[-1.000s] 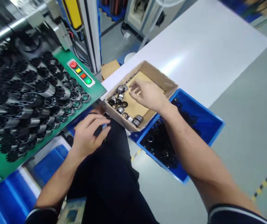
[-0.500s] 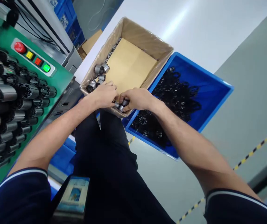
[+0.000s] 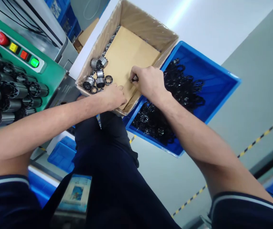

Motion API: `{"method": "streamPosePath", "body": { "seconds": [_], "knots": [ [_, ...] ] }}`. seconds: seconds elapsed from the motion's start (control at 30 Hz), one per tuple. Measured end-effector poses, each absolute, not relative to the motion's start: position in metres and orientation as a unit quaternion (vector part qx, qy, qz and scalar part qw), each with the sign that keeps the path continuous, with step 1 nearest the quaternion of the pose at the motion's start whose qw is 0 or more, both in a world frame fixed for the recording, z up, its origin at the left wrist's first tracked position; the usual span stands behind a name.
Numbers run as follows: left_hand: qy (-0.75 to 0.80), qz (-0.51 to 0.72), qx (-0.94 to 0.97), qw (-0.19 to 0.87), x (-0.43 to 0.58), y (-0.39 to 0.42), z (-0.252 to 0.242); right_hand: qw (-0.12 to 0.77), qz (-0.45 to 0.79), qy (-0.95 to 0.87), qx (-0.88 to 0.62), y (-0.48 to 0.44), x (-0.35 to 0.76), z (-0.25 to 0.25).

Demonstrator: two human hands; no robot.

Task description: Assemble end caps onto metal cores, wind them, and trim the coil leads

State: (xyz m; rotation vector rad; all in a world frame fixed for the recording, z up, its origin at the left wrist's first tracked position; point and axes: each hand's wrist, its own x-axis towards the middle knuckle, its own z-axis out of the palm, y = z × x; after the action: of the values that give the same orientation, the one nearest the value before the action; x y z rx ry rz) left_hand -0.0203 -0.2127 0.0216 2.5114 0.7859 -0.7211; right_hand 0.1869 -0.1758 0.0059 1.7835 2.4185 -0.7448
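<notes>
An open carton [image 3: 148, 24] lined with clear plastic holds a tan cardboard sheet [image 3: 131, 51]. Several short metal motor cores [image 3: 100, 82] with black toothed ends stand or lie at its left corner. My left hand [image 3: 114, 96] reaches over the near edge beside these cores, fingers loosely bent and spread low over the sheet; its palm side is hidden. Above the sheet's right part is my right hand [image 3: 149, 82], its fingers curled together. A small dark bit shows between thumb and forefinger, too little to name.
A blue bin [image 3: 219, 89] of black ring-shaped parts [image 3: 181, 92] adjoins the carton's right side. The carton stands on a white table [image 3: 198, 28]. At left, a green machine panel [image 3: 55, 74] has buttons and stacked metal cores [image 3: 10, 90].
My right hand has lifted from the carton's near corner up and over the sheet. My left hand has shifted slightly right and down. The cores formerly between the hands no longer show there.
</notes>
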Motion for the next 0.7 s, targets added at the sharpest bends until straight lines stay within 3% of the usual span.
{"method": "streamPosePath", "body": {
  "seconds": [0.2,0.4,0.53,0.7],
  "knots": [
    [0.339,-0.167,0.904,0.200,-0.026,-0.210,0.018,0.042,-0.220,0.800,0.557,-0.165,0.188,-0.004],
    [0.455,-0.094,0.868,0.176,-0.037,-0.200,0.006,-0.011,-0.164,0.778,0.607,-0.159,0.186,0.011],
    [0.541,-0.007,0.830,0.137,-0.058,-0.198,0.016,0.024,-0.197,0.784,0.588,-0.140,0.174,0.004],
    [0.546,0.007,0.825,0.145,-0.080,-0.188,0.005,0.069,-0.258,0.808,0.525,-0.130,0.185,-0.015]
  ]
}}
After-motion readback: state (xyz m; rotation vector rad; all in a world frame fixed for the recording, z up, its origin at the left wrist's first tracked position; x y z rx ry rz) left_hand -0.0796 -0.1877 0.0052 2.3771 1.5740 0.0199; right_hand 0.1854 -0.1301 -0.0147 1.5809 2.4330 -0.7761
